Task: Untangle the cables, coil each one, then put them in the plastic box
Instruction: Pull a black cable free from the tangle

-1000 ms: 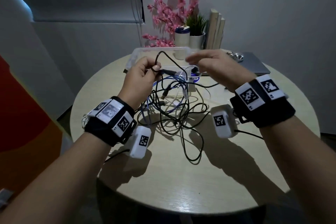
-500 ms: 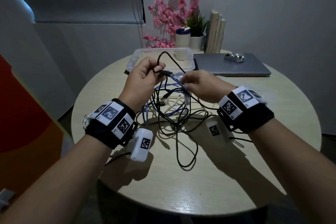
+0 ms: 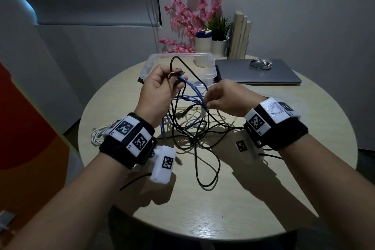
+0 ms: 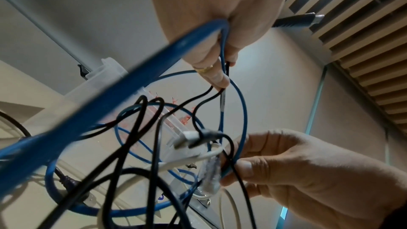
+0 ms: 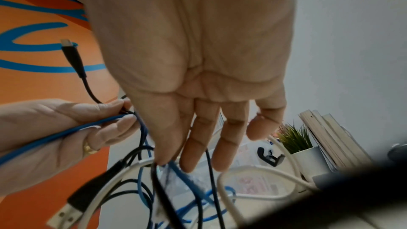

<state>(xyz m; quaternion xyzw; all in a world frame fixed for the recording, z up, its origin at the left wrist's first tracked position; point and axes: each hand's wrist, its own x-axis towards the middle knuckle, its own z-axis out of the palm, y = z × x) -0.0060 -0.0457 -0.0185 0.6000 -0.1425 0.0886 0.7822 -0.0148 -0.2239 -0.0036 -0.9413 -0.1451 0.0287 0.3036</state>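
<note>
A coiled white cord (image 3: pixel 97 135) lies at the round table's (image 3: pixel 304 168) left edge. The left hand (image 3: pixel 157 89) clutches a thin black cable (image 3: pixel 183 65) and a blue cable (image 3: pixel 192 89) above the glossy tangle. The right hand (image 3: pixel 225 97) pinches the blue cable's clear plug (image 4: pixel 210 174). The translucent plastic box (image 3: pixel 209 67) sits behind, open tabletop nearer the person.

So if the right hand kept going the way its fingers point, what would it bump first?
Probably the left hand: the right hand points leftward at it, with only the blue cable strung between. Depth is uncertain.
</note>
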